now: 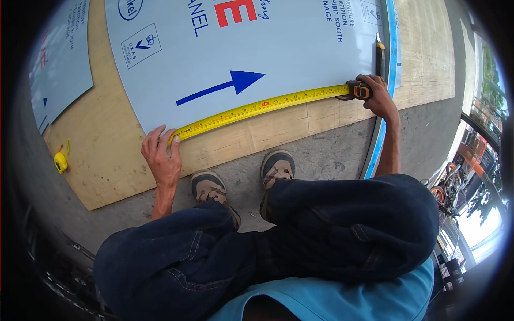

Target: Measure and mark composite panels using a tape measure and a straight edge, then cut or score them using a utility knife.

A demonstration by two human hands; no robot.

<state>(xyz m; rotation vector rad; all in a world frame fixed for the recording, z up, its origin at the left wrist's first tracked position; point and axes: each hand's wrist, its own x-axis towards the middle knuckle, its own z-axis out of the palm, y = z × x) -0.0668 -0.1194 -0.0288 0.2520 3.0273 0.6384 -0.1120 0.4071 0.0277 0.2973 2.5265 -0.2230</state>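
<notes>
A yellow tape measure blade (257, 109) stretches along the near edge of a white printed panel (176, 53) with a blue arrow. At the panel's near left corner, my left hand (162, 157) pinches the end of the blade between thumb and fingers. My right hand (379, 97) grips the black and orange tape measure case (360, 90) near the panel's right side. Just beyond that hand lies a utility knife (379, 53), beside a long blue-edged straight bar (392, 48) that runs along the panel's right side and past the near edge.
Under the panel is a plywood sheet (107, 182) on the concrete floor (321, 147). Another printed panel (61, 69) lies at far left, and a small yellow tape measure (61, 161) sits by the plywood's left edge. A motorbike (447, 190) stands at right.
</notes>
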